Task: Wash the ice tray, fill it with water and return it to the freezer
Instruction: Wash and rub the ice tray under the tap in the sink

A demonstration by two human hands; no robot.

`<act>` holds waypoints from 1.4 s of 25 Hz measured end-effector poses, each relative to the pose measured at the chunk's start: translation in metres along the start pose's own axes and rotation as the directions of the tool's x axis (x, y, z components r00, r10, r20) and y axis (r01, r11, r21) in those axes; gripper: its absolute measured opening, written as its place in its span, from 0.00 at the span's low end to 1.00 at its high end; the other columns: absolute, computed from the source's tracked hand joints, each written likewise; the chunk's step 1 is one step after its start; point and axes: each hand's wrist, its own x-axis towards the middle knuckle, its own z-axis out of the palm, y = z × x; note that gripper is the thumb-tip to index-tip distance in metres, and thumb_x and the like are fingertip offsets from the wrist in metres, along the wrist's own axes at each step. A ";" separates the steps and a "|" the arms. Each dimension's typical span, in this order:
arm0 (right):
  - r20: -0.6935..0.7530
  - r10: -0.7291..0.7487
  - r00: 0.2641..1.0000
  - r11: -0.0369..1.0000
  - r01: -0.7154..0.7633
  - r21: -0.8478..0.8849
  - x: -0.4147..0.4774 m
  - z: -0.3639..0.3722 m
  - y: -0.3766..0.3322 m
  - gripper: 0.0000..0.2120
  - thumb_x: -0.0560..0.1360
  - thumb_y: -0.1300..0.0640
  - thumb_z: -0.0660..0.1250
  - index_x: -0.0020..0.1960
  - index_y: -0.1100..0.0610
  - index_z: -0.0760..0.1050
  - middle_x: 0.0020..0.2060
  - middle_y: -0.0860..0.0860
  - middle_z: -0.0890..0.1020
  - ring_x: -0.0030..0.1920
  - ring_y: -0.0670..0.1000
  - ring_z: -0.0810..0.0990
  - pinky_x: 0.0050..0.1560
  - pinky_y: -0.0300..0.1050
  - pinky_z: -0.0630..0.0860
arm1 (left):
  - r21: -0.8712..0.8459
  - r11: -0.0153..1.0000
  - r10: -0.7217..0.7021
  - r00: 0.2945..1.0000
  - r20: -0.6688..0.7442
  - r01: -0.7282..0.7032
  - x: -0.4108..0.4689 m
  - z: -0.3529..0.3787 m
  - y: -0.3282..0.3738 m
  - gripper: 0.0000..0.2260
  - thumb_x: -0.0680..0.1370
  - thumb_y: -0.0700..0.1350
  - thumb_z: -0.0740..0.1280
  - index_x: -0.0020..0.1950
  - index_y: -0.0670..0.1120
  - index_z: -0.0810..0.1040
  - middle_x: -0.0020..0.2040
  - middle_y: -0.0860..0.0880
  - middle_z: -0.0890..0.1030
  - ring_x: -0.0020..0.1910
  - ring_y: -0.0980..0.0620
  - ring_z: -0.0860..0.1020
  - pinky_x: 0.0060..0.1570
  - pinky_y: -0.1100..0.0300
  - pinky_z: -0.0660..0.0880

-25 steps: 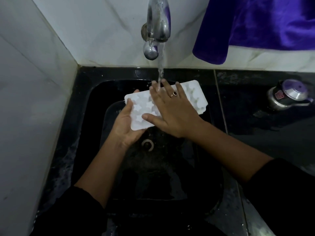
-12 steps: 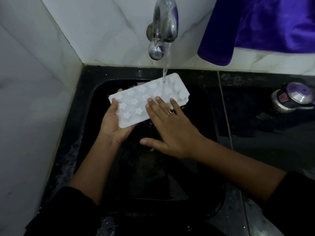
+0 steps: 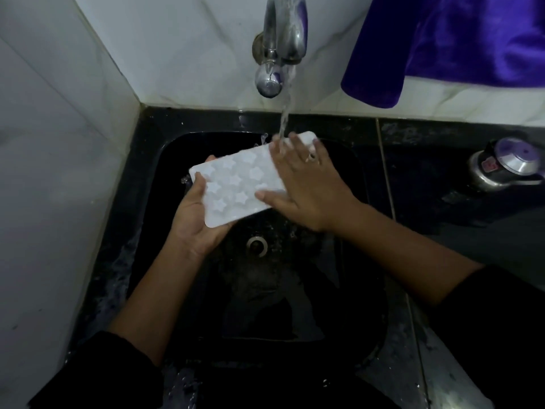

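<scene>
A white ice tray [image 3: 236,184] with star-shaped cavities is held tilted over the black sink [image 3: 153,178], under the running chrome tap [image 3: 280,45]. My left hand [image 3: 194,219] grips the tray's near-left end from below, thumb on its top edge. My right hand [image 3: 306,184] lies flat on the tray's far right half, fingers straight, a ring on one finger. The water stream falls onto the fingers of the right hand. The tray's right end is mostly hidden under that hand.
The drain [image 3: 257,245] sits in the wet sink floor below the tray. A purple cloth [image 3: 448,39] hangs on the back wall at the right. A steel lidded pot [image 3: 504,165] stands on the black counter, far right. White marble walls close the left and back.
My right hand slid from the tray's near edge up over its far right half, into the stream. The tray stayed under the tap, held by the left hand.
</scene>
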 end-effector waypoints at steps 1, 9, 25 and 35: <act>-0.002 0.060 0.998 0.998 -0.060 0.024 0.006 -0.006 0.001 0.47 0.79 0.26 0.41 0.85 0.60 0.43 0.84 0.57 0.48 0.84 0.57 0.42 0.81 0.64 0.41 | 0.021 1.000 0.002 1.000 -0.015 -0.001 -0.003 0.000 -0.003 0.22 0.85 0.52 0.59 0.79 0.54 0.69 0.73 0.40 0.78 0.72 0.37 0.77 0.63 0.33 0.76; 0.013 0.026 1.000 0.999 -0.026 0.028 0.004 0.002 -0.011 0.49 0.78 0.24 0.38 0.85 0.60 0.44 0.84 0.57 0.47 0.84 0.57 0.42 0.82 0.64 0.40 | -0.025 0.999 0.030 0.997 -0.075 -0.032 -0.008 -0.013 0.001 0.20 0.88 0.53 0.56 0.80 0.55 0.69 0.73 0.40 0.78 0.71 0.37 0.77 0.65 0.33 0.75; 0.048 0.104 0.993 0.972 -0.112 0.208 -0.009 0.042 -0.019 0.50 0.77 0.24 0.38 0.85 0.60 0.42 0.84 0.56 0.45 0.84 0.54 0.41 0.81 0.63 0.39 | -0.109 0.988 0.094 0.988 -0.121 -0.107 -0.018 -0.006 -0.011 0.18 0.88 0.54 0.54 0.72 0.53 0.79 0.68 0.40 0.82 0.64 0.39 0.83 0.55 0.36 0.82; 0.248 0.386 0.889 0.799 -0.456 0.392 0.015 0.048 -0.015 0.46 0.81 0.28 0.44 0.85 0.60 0.42 0.85 0.56 0.45 0.84 0.54 0.42 0.82 0.60 0.40 | -0.072 0.991 0.105 0.988 -0.110 -0.113 -0.012 0.002 -0.025 0.20 0.88 0.55 0.54 0.61 0.52 0.86 0.67 0.40 0.83 0.66 0.39 0.81 0.68 0.36 0.75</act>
